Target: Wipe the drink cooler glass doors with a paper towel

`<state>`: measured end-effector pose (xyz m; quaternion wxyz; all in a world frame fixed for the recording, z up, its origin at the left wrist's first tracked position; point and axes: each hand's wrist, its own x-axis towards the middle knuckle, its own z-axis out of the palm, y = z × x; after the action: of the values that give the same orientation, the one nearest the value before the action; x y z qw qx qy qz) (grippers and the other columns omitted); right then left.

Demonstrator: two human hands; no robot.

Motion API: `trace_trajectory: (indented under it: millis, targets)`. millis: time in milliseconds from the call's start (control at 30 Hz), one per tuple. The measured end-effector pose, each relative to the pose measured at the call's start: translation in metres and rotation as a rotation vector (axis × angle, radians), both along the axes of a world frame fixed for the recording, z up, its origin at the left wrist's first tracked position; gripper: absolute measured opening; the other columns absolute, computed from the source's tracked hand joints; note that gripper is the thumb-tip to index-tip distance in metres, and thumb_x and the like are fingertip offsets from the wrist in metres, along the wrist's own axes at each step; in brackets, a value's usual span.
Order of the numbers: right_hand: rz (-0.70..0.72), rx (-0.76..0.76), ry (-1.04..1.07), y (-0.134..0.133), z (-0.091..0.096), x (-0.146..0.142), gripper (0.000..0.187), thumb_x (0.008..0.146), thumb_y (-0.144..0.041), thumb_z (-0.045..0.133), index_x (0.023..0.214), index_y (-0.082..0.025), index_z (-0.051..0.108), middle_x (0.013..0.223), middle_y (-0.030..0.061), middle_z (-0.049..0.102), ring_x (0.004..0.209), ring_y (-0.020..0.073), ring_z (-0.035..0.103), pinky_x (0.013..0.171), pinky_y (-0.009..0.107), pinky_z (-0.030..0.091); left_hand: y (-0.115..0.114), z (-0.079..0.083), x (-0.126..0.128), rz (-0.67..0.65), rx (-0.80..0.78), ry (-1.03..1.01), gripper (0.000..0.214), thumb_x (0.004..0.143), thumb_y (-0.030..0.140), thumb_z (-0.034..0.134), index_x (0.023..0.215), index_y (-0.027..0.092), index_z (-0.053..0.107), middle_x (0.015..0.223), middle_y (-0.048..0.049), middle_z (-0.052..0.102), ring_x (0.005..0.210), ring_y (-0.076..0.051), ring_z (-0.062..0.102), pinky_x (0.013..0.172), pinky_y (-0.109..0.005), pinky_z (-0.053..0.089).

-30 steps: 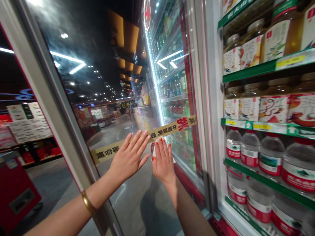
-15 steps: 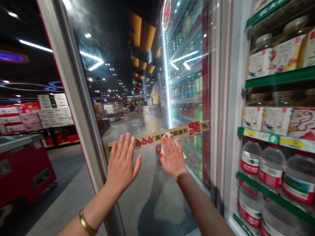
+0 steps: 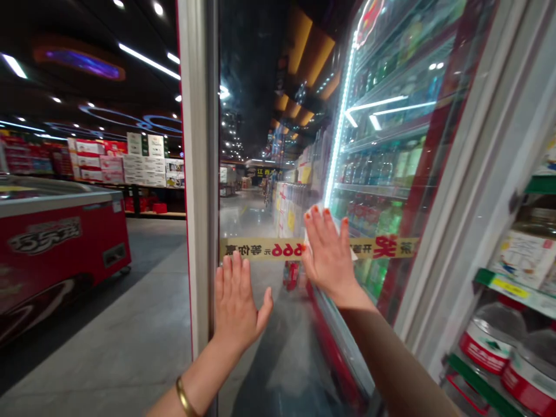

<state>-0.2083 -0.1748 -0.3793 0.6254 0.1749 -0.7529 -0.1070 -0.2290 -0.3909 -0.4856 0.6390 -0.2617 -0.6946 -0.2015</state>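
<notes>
Both shifted right in frame, right hand [image 3: 328, 258] open and flat over a white cloth [image 3: 309, 226] on the glass door [image 3: 252, 127], left hand [image 3: 238, 301] open and empty just beside it.

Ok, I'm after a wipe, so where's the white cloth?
In the head view, the white cloth sits under the right hand, against the glass fridge door, by the yellow tape strip.

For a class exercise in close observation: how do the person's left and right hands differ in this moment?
The right hand holds a white cloth against the glass door, while the left hand holds nothing. Only the left hand wears a gold bangle at its wrist. The right hand's nails are orange-red; the left hand's look unpainted. Both hands are open, with fingers pointing up.
</notes>
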Motion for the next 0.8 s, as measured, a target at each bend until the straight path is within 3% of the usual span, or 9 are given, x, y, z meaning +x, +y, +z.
trace_trajectory:
  millis: [67, 133, 200, 300, 433, 500, 567, 700, 800]
  targets:
    - [-0.024, -0.107, 0.002, -0.024, 0.025, -0.009, 0.091, 0.107, -0.023, 0.050, 0.179, -0.017, -0.005, 0.187, 0.0092, 0.022, 0.176, 0.0301, 0.007, 0.143, 0.066, 0.006, 0.000, -0.001, -0.001, -0.011, 0.011, 0.023, 0.101, 0.099, 0.032, 0.069, 0.177, 0.009, 0.009, 0.186, -0.0190, 0.012, 0.175, -0.030, 0.007, 0.143, -0.051, 0.011]
    - [0.017, 0.013, -0.053, -0.056, 0.037, -0.017, 0.087, 0.108, -0.025, 0.049, 0.180, -0.018, 0.000, 0.187, 0.0068, 0.023, 0.176, 0.0294, 0.008, 0.144, 0.064, 0.010, -0.002, -0.003, -0.003, -0.040, 0.031, 0.064, 0.103, 0.098, 0.027, 0.070, 0.177, 0.008, 0.007, 0.186, -0.0204, 0.010, 0.175, -0.029, 0.008, 0.143, -0.048, 0.014]
    - [0.078, 0.258, -0.107, -0.073, 0.032, -0.019, 0.078, 0.109, -0.028, 0.047, 0.179, -0.021, 0.015, 0.185, 0.0001, 0.030, 0.175, 0.0232, 0.013, 0.146, 0.057, 0.009, -0.004, -0.007, -0.007, -0.084, 0.058, 0.120, 0.102, 0.098, 0.023, 0.068, 0.177, 0.010, 0.005, 0.187, -0.0194, 0.005, 0.175, -0.028, 0.009, 0.142, -0.046, 0.017]
    - [0.131, 0.522, -0.142, -0.051, 0.011, -0.012, 0.066, 0.110, -0.029, 0.045, 0.175, -0.029, 0.033, 0.180, -0.0089, 0.040, 0.172, 0.0146, 0.023, 0.146, 0.045, 0.003, -0.007, -0.011, -0.012, -0.129, 0.059, 0.148, 0.097, 0.099, 0.022, 0.062, 0.177, 0.011, 0.005, 0.187, -0.0165, 0.002, 0.175, -0.027, 0.009, 0.142, -0.047, 0.018]
    - [-0.006, 0.163, -0.081, 0.000, 0.033, -0.006, 0.076, 0.111, -0.027, 0.044, 0.180, -0.028, 0.012, 0.181, -0.0011, 0.038, 0.170, 0.0246, 0.032, 0.144, 0.060, -0.002, -0.006, -0.007, -0.017, -0.097, -0.023, 0.038, 0.092, 0.101, 0.025, 0.061, 0.177, 0.010, 0.013, 0.186, -0.0146, 0.012, 0.175, -0.028, 0.012, 0.143, -0.050, 0.013]
    - [-0.065, -0.048, -0.027, -0.007, 0.060, -0.014, 0.078, 0.112, -0.027, 0.042, 0.180, -0.025, 0.003, 0.184, 0.0050, 0.029, 0.172, 0.0316, 0.028, 0.141, 0.071, 0.000, -0.006, -0.004, -0.019, -0.072, -0.045, 0.008, 0.090, 0.101, 0.025, 0.063, 0.177, 0.011, 0.018, 0.186, -0.0134, 0.015, 0.175, -0.028, 0.011, 0.144, -0.049, 0.011]
    - [-0.026, -0.008, -0.026, -0.035, 0.074, -0.026, 0.080, 0.111, -0.027, 0.044, 0.180, -0.024, 0.004, 0.185, 0.0056, 0.025, 0.173, 0.0313, 0.022, 0.141, 0.070, 0.003, -0.006, -0.003, -0.021, -0.056, -0.051, 0.005, 0.090, 0.100, 0.025, 0.065, 0.176, 0.012, 0.020, 0.185, -0.0136, 0.016, 0.175, -0.029, 0.010, 0.144, -0.050, 0.010]
    - [0.112, 0.470, -0.149, -0.065, 0.048, -0.033, 0.074, 0.110, -0.030, 0.049, 0.178, -0.027, 0.021, 0.182, -0.0015, 0.036, 0.172, 0.0198, 0.026, 0.146, 0.052, 0.007, -0.010, -0.007, -0.025, -0.083, -0.057, 0.029, 0.092, 0.099, 0.021, 0.066, 0.177, 0.013, 0.018, 0.185, -0.0143, 0.019, 0.175, -0.028, 0.012, 0.143, -0.052, 0.014]
    - [0.088, 0.527, -0.189, -0.023, 0.020, -0.020, 0.071, 0.111, -0.029, 0.049, 0.177, -0.030, 0.025, 0.178, -0.0037, 0.043, 0.171, 0.0159, 0.029, 0.146, 0.047, 0.009, -0.011, -0.010, -0.025, -0.098, -0.054, 0.018, 0.093, 0.098, 0.020, 0.067, 0.177, 0.015, 0.019, 0.184, -0.0144, 0.023, 0.175, -0.029, 0.014, 0.143, -0.053, 0.017]
